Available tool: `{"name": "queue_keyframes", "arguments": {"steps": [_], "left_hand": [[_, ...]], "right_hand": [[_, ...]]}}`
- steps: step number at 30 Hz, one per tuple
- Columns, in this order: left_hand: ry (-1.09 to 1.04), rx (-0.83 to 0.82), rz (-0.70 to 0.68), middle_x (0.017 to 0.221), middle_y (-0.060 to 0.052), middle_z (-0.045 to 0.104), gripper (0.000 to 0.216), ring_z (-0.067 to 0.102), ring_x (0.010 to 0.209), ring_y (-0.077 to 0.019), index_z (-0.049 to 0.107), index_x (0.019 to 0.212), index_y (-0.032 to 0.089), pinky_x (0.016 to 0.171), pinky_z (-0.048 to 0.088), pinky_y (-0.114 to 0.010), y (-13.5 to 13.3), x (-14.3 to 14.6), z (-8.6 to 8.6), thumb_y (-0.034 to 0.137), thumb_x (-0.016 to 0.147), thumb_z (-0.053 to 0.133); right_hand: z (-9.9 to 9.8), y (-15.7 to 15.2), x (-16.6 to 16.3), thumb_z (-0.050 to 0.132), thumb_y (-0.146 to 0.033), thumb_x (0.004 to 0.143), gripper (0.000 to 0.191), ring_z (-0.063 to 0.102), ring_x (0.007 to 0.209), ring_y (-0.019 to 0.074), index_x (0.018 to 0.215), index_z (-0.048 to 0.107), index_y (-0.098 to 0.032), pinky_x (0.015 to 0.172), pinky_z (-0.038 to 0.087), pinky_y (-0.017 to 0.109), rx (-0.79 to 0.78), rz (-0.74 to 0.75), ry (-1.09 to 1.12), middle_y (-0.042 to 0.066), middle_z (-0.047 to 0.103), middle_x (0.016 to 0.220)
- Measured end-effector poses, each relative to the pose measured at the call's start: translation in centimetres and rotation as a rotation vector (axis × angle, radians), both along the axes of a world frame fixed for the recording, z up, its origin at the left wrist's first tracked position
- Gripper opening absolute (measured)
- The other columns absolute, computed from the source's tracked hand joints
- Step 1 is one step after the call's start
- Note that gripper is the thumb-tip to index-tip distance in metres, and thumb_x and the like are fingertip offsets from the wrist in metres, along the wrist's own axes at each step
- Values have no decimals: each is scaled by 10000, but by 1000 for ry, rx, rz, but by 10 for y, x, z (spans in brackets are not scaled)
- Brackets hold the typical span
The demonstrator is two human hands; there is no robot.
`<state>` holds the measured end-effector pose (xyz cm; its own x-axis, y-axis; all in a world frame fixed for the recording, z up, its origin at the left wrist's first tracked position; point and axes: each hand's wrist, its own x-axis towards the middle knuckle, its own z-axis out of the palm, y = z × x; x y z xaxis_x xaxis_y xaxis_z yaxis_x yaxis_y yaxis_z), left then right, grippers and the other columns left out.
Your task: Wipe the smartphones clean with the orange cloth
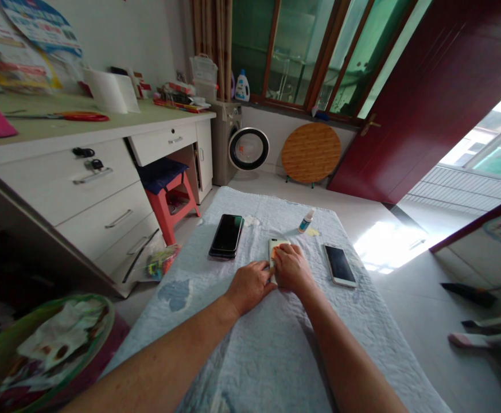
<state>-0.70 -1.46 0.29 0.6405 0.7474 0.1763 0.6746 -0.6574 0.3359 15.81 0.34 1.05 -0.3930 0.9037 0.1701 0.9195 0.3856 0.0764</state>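
Observation:
A white phone (275, 245) lies in the middle of the quilted pale blue cloth (276, 344). My left hand (250, 284) rests at its near left edge, fingers curled against it. My right hand (292, 267) lies over the phone's near end, pressing a small orange cloth (279, 250) onto it with closed fingers. A black phone (226, 235) lies to the left, a white-framed phone with a dark screen (340, 265) to the right. A small spray bottle (306, 221) lies beyond the hands.
A white desk with drawers (86, 189) stands on the left, with a red stool (168, 195) under it. A green basin of crumpled paper (39, 350) sits at the near left. A washing machine (233, 143) and a round wooden board (310, 152) stand at the far wall.

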Motion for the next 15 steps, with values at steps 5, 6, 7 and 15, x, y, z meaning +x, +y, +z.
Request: {"name": "queue_keyframes", "arguments": {"steps": [5, 6, 7, 15], "left_hand": [[-22, -9, 6, 1122, -65, 628, 305, 595, 1027, -229, 629, 1074, 216, 896, 475, -332, 0, 1, 0, 456, 909, 540], [-30, -11, 6, 1137, -68, 624, 302, 593, 1033, -230, 633, 1067, 214, 901, 473, -334, 0, 1, 0, 454, 911, 535], [-37, -13, 5, 1145, -70, 622, 301, 592, 1038, -232, 636, 1062, 211, 907, 472, -338, 0, 1, 0, 452, 914, 529], [-41, -40, 12, 1111, -67, 629, 315, 587, 1039, -242, 634, 1072, 220, 899, 464, -344, 0, 1, -1, 469, 901, 545]], "right_hand": [[3, 1, -7, 397, -223, 962, 272, 467, 1135, 229, 955, 666, -194, 1014, 303, 350, -6, 87, 1, 90, 651, 1083], [4, 2, -8, 379, -225, 970, 285, 466, 1141, 226, 977, 663, -199, 1023, 301, 349, -10, 78, 18, 87, 646, 1102], [5, 3, -9, 365, -226, 975, 296, 466, 1149, 224, 1004, 658, -203, 1030, 300, 347, -13, 66, 37, 85, 641, 1122], [7, 10, -10, 352, -232, 987, 307, 472, 1175, 196, 1075, 643, -188, 1048, 302, 323, -5, 33, 128, 81, 617, 1193]]}}
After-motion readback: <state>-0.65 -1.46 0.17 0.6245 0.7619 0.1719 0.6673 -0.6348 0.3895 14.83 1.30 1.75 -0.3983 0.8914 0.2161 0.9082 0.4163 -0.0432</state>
